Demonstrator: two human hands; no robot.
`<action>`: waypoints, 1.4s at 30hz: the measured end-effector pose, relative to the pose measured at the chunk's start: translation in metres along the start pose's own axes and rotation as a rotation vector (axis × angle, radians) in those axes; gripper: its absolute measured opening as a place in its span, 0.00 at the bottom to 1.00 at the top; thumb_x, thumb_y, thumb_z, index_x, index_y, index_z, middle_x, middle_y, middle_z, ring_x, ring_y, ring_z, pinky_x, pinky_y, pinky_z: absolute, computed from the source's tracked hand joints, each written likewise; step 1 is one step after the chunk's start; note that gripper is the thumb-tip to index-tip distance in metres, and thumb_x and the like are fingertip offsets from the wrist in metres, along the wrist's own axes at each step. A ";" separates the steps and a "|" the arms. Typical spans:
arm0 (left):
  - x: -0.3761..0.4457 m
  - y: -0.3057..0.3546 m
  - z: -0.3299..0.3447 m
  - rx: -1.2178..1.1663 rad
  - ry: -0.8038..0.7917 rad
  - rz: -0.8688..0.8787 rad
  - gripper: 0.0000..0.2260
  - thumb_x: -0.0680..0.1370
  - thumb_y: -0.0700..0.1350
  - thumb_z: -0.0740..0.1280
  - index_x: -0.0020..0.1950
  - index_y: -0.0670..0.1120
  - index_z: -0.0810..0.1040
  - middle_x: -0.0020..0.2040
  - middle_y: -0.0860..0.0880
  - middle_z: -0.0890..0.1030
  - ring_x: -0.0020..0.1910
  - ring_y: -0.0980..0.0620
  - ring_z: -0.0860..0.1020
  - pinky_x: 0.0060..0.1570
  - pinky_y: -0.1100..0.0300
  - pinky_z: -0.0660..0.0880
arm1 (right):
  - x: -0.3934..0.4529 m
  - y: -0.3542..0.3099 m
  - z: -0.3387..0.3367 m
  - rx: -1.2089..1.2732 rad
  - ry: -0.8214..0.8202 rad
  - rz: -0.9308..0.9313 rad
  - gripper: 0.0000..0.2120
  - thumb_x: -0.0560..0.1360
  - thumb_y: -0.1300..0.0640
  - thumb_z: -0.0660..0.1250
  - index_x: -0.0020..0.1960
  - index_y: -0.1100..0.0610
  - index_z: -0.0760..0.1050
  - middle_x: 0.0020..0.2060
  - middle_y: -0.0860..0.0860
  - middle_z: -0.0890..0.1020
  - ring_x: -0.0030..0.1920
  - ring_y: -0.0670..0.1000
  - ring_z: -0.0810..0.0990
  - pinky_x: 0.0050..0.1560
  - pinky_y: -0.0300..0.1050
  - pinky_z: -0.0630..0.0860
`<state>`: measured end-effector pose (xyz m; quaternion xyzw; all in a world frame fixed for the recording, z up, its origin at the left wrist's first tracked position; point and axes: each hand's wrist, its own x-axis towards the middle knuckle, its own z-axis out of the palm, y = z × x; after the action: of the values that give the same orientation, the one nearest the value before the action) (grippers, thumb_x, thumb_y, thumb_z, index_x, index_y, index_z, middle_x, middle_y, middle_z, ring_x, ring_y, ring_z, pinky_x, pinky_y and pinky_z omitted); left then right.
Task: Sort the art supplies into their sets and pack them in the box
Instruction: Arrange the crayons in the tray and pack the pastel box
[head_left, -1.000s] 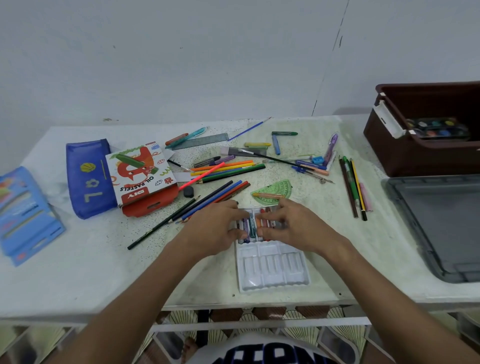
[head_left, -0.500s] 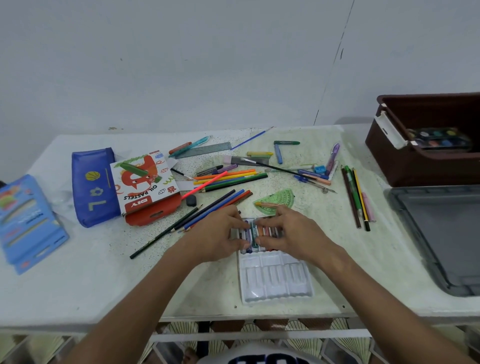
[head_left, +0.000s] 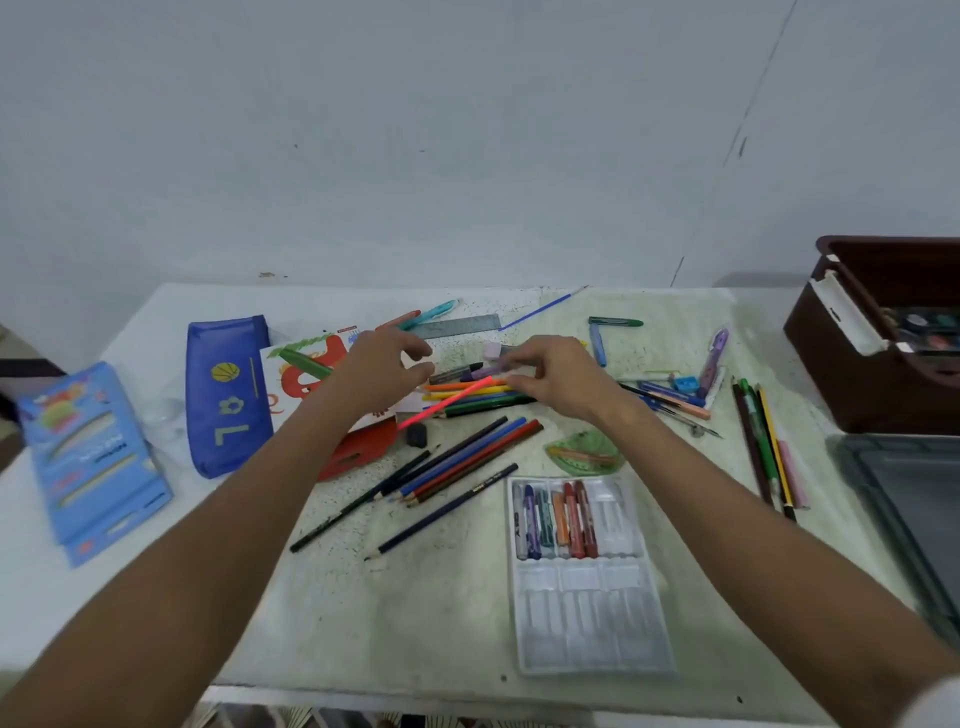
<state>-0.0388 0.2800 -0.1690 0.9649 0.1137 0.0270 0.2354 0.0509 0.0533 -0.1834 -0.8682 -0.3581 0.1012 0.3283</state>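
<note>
Both hands have been lifted off the pastel tray, now left near the worktop's front edge with 6 pastels seated. Left hand and right hand are held over the loose pencils, fingers loosely spread, nothing gripped; more pastels are probably being sought.

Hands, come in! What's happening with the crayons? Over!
Left hand open, empty. Right hand reaching for purple crayon. Six crayons in tray. Loose pencils beside it.

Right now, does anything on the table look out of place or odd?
Yes. The white pastel tray holds only six pastels; its other slots are empty. An orange pencil lies across the green protractor.
</note>
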 end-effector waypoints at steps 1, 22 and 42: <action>0.009 -0.002 0.000 0.034 -0.023 0.007 0.12 0.77 0.49 0.69 0.59 0.48 0.81 0.55 0.51 0.82 0.47 0.54 0.77 0.51 0.60 0.72 | 0.012 0.002 0.002 -0.016 -0.018 -0.004 0.14 0.74 0.56 0.72 0.59 0.56 0.81 0.53 0.51 0.82 0.48 0.41 0.79 0.51 0.35 0.72; 0.013 0.008 0.016 -0.008 -0.079 -0.001 0.07 0.74 0.46 0.70 0.49 0.46 0.84 0.41 0.51 0.81 0.40 0.54 0.77 0.43 0.60 0.76 | 0.038 0.007 0.003 -0.162 -0.175 0.007 0.07 0.73 0.55 0.72 0.48 0.57 0.81 0.41 0.49 0.78 0.42 0.49 0.76 0.41 0.41 0.69; -0.105 0.147 0.082 -0.650 -0.457 -0.277 0.20 0.71 0.38 0.73 0.61 0.43 0.72 0.37 0.41 0.83 0.32 0.48 0.82 0.38 0.52 0.82 | -0.166 0.012 -0.025 0.180 -0.007 0.442 0.11 0.69 0.52 0.76 0.48 0.55 0.83 0.32 0.50 0.84 0.31 0.44 0.80 0.38 0.43 0.78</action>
<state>-0.1017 0.0921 -0.1744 0.7971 0.1726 -0.1852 0.5482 -0.0524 -0.0799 -0.1823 -0.8923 -0.1498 0.2053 0.3731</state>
